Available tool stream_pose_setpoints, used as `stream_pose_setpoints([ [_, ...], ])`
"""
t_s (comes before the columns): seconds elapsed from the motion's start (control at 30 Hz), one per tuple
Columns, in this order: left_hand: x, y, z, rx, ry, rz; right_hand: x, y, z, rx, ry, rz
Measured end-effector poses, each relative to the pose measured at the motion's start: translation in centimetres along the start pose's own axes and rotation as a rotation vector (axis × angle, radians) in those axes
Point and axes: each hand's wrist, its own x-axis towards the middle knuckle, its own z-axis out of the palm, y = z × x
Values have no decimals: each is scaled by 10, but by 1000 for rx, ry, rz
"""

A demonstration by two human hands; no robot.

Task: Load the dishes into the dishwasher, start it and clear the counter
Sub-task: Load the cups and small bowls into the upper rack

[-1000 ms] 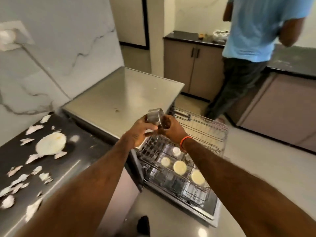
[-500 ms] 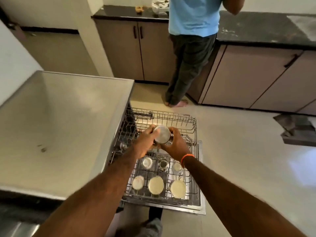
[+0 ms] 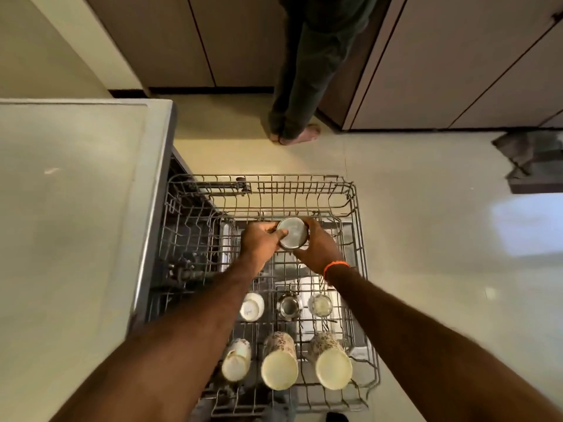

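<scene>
Midway through loading, we grasp a steel cup (image 3: 292, 233), upside down, between our left hand (image 3: 261, 242) and right hand (image 3: 316, 245) over the far end of the rack (image 3: 353, 205), needing next a free slot beyond the mugs (image 3: 279, 360).

A small round shiny steel cup (image 3: 293, 233) is hanging base-up over the far half of the pulled-out grey wire dishwasher rack (image 3: 353, 205). Nearer in the rack, three tall cream floral-patterned mugs (image 3: 279, 365) are lying in a row, and behind them a white bowl (image 3: 252, 306), a small steel cup (image 3: 288, 306) and a clear glass (image 3: 320, 305) are sitting side by side.
</scene>
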Motion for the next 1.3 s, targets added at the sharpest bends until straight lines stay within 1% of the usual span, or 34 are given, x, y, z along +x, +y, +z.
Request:
stream_pose_setpoints([
  [0.1,23,-11,17,-21,3,-48,15,14,3,-75,-25,38],
  [0.2,38,-17,27,13,-5,-64,29,21,5,-91,-65,73],
  [0.33,50,-24,32,64,-42,-70,40,24,11,-137,-87,123],
  [0.5,52,-29,29,74,-58,-100,40,25,16,-177,-89,135],
  [0.6,47,-26,25,115,-66,-73,38,22,15,-185,-110,166],
  [0.8,14,-4,6,224,-63,33,20,9,1,-192,-84,154],
  [0.9,-11,11,-6,253,-63,58,3,-3,-11,-235,-78,102],
  [1.07,-83,30,-33,341,-51,132,-48,-39,-35,-295,-105,-1],
  [1.17,-142,36,-52,410,-19,189,-90,-64,-49,-357,-135,-120],
  [1.3,-222,30,-85,459,94,257,-144,-101,-60,-451,-112,-317],
])
